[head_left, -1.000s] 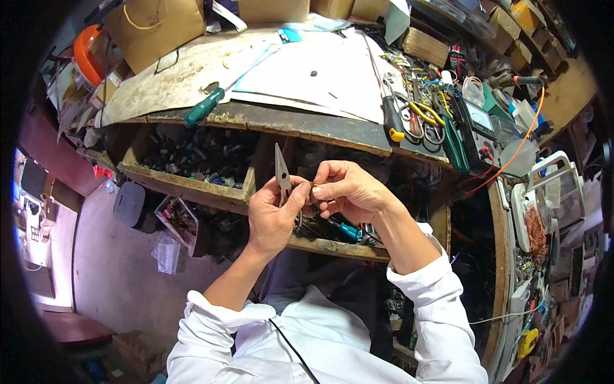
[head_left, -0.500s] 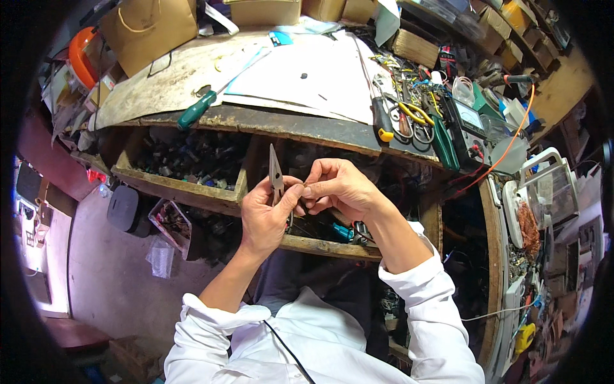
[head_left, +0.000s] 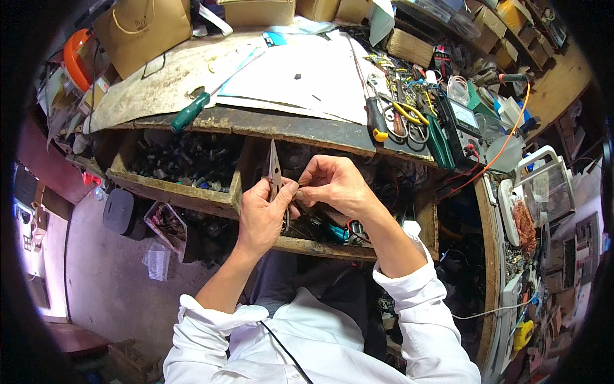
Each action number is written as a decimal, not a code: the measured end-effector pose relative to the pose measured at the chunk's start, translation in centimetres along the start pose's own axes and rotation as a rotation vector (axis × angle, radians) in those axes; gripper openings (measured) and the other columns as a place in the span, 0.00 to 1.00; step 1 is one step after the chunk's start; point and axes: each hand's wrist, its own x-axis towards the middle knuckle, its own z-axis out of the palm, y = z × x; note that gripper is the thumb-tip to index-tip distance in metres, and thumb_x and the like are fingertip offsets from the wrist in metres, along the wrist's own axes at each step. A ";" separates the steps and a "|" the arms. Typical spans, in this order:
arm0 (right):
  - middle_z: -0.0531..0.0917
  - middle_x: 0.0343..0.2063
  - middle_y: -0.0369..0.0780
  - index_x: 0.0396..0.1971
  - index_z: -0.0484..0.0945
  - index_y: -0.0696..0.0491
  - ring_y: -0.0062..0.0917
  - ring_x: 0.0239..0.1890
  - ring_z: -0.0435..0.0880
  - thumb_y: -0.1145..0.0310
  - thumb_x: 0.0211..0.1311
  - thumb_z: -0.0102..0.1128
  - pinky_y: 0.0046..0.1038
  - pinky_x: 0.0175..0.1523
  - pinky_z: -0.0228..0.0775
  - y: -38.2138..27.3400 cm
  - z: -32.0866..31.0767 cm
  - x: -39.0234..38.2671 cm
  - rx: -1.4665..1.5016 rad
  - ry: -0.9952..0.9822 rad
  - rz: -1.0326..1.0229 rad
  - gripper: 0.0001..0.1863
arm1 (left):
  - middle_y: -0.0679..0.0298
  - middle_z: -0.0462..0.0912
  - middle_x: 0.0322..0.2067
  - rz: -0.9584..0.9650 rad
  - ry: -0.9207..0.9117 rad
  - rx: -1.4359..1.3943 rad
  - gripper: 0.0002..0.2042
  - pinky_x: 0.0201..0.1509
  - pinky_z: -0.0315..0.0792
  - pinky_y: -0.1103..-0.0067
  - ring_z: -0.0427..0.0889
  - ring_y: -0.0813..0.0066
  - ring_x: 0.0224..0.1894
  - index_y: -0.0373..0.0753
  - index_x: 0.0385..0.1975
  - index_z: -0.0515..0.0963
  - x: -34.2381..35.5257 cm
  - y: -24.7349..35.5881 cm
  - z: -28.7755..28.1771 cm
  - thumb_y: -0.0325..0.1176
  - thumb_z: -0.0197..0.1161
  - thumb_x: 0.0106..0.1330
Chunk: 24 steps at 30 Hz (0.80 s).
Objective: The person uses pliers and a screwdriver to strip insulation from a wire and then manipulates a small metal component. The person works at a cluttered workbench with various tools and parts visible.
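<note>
My left hand (head_left: 263, 210) is closed around a pair of long-nose pliers (head_left: 274, 165), whose jaws point up and away from me. Right beside it, my right hand (head_left: 334, 187) has thumb and fingers pinched together near the left thumb. Whatever sits in that pinch is too small and shadowed to make out. Both hands are above an open wooden drawer (head_left: 307, 246) under the bench. Inside the drawer, below my right hand, lies a teal-handled tool (head_left: 337, 233).
Another open drawer (head_left: 173, 189) holds many small dark parts. On the bench lie a green-handled screwdriver (head_left: 190, 112), a black-and-yellow screwdriver (head_left: 376, 120), white paper (head_left: 300, 80) and yellow-handled pliers (head_left: 409, 112). An analog meter (head_left: 464, 120) with an orange lead stands at the right.
The view has shifted slightly. My right hand has drawn a little away from the left thumb, its fingers still pinched. The left hand keeps hold of the pliers.
</note>
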 end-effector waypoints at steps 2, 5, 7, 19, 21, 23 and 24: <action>0.84 0.27 0.37 0.34 0.80 0.60 0.18 0.28 0.83 0.78 0.55 0.73 0.21 0.33 0.77 -0.1 0.0 0.0 0.002 0.008 0.001 0.10 | 0.64 0.84 0.28 -0.005 -0.005 -0.002 0.08 0.29 0.75 0.83 0.82 0.80 0.25 0.32 0.40 0.80 0.1 -0.1 -0.1 0.32 0.62 0.74; 0.85 0.28 0.37 0.37 0.81 0.62 0.18 0.28 0.83 0.78 0.57 0.72 0.21 0.34 0.78 -0.1 -0.2 -0.1 0.025 0.011 -0.017 0.09 | 0.64 0.83 0.28 -0.039 -0.021 -0.015 0.09 0.29 0.75 0.82 0.81 0.79 0.25 0.33 0.40 0.79 0.2 -0.1 -0.3 0.33 0.62 0.74; 0.85 0.29 0.38 0.38 0.82 0.62 0.17 0.28 0.83 0.79 0.58 0.70 0.21 0.36 0.78 -0.1 -0.2 -0.1 0.025 0.009 -0.032 0.09 | 0.65 0.82 0.28 -0.082 -0.041 -0.017 0.09 0.29 0.75 0.82 0.81 0.79 0.25 0.34 0.40 0.78 0.3 -0.1 -0.6 0.34 0.62 0.74; 0.86 0.25 0.35 0.35 0.85 0.59 0.13 0.29 0.82 0.78 0.56 0.68 0.19 0.35 0.75 -0.4 0.7 -0.7 -0.267 0.134 -0.271 0.06 | 0.66 0.80 0.27 -0.080 -0.132 -0.175 0.07 0.28 0.75 0.82 0.81 0.78 0.24 0.35 0.40 0.76 0.5 -0.3 -0.8 0.32 0.63 0.74; 0.86 0.25 0.35 0.34 0.85 0.59 0.13 0.28 0.81 0.77 0.56 0.68 0.19 0.34 0.74 -0.2 0.6 -0.6 -0.274 0.139 -0.268 0.06 | 0.66 0.80 0.26 -0.069 -0.101 -0.097 0.07 0.28 0.74 0.82 0.81 0.78 0.24 0.34 0.39 0.77 0.4 -0.2 -0.7 0.31 0.63 0.73; 0.86 0.25 0.35 0.34 0.85 0.59 0.12 0.28 0.81 0.77 0.56 0.69 0.18 0.34 0.74 -0.2 0.6 -0.5 -0.251 0.132 -0.235 0.06 | 0.66 0.80 0.25 -0.032 -0.066 -0.052 0.06 0.28 0.74 0.83 0.81 0.78 0.23 0.34 0.39 0.77 0.4 -0.2 -0.3 0.30 0.64 0.72; 0.85 0.25 0.34 0.34 0.84 0.59 0.11 0.29 0.80 0.77 0.57 0.68 0.18 0.35 0.74 -0.4 1.0 -0.6 -0.198 0.133 -0.241 0.05 | 0.67 0.80 0.22 -0.019 -0.029 -0.083 0.06 0.25 0.70 0.86 0.79 0.83 0.22 0.35 0.37 0.79 0.2 -0.3 -0.1 0.31 0.64 0.73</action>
